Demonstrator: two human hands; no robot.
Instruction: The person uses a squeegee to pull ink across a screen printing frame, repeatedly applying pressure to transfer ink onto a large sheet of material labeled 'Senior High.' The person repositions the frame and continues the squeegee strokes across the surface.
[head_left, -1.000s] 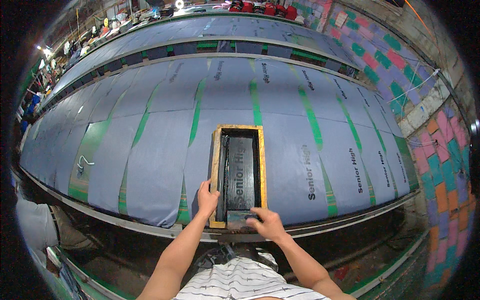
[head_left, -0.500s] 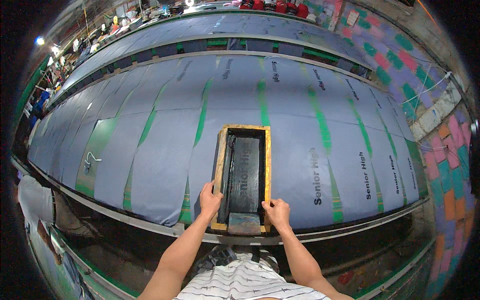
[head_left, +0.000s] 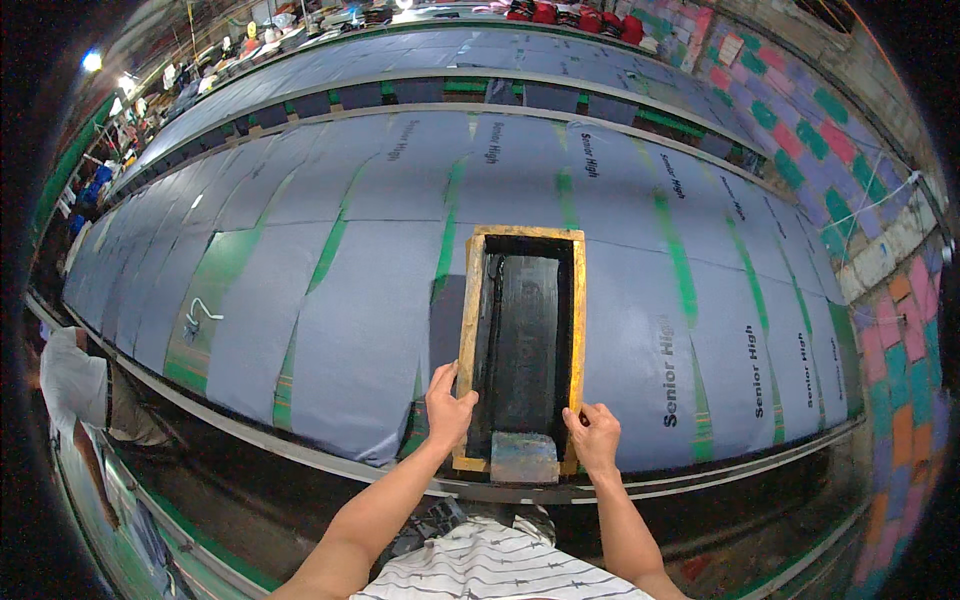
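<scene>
My left hand grips the left rail of a screen printing frame, its fingers closed round the yellow wood. On the opposite rail my right hand pinches the near part of the wood. Black ink smears the mesh, through which faint lettering shows. A flat, ink-stained grey block, perhaps a squeegee, rests across the frame's near end. The frame seems raised a little, with a dark shadow on the cloth to its left. Grey-blue fabric panels lie beneath and around it.
The long green-topped table carries rows of panels, several with black lettering on the right. A white bent piece lies at left. Another panel-covered table stands beyond. A person in a white shirt is at far left; a painted brick wall bounds the right.
The printing frame appears lifted: it looks larger, and a shadow now shows beside it. Both hands keep their hold. The whole view has shifted, so the table appears farther right.
</scene>
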